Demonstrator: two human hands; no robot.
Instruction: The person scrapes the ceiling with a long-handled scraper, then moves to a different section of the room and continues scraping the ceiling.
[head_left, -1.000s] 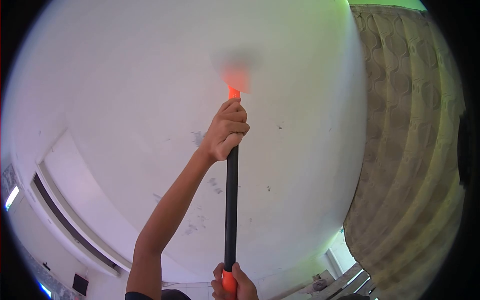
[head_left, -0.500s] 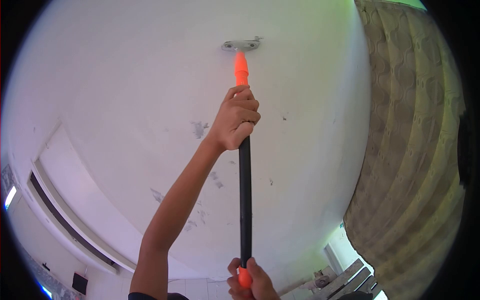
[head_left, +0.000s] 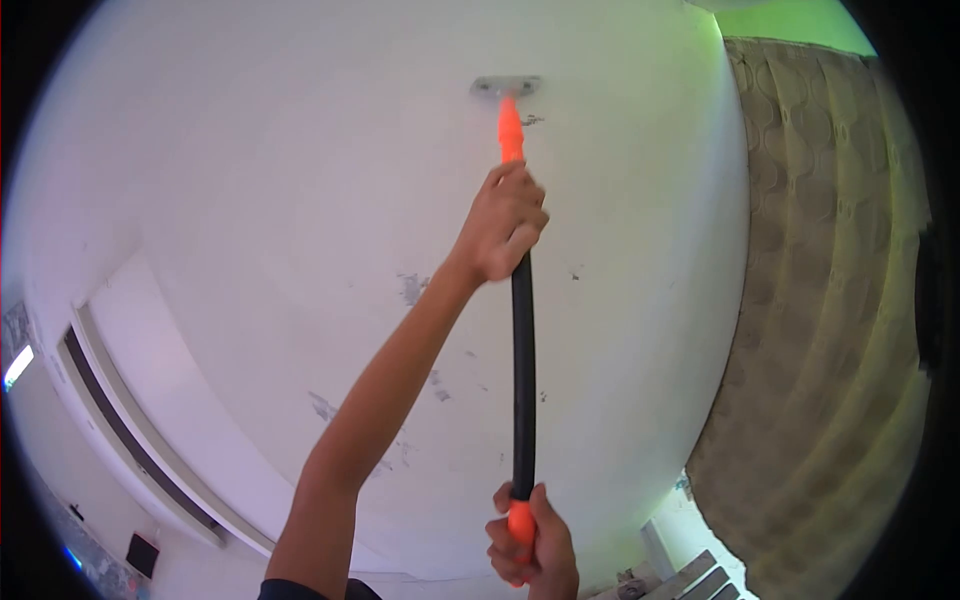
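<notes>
A long-handled scraper [head_left: 523, 370] with a black shaft and orange ends is held in both hands. Its flat metal head [head_left: 506, 87] lies against a white wall [head_left: 300, 180], just above a small grey chipped patch [head_left: 532, 120]. My left hand [head_left: 507, 222] is wrapped round the upper shaft, just below the orange neck. Lower down, my right hand [head_left: 535, 540] grips the orange butt end, its fingers closed round it.
More grey patches [head_left: 412, 289] mark the wall below the head. A quilted beige mattress [head_left: 800, 300] stands upright at the right. At lower left is a white frame with a dark slot [head_left: 140, 450]. Wooden slats [head_left: 690, 578] show at the bottom right.
The scraper head has slid up the wall past the small grey patch, which was at its upper right and is now below it. Both hands moved with the shaft, keeping their grip.
</notes>
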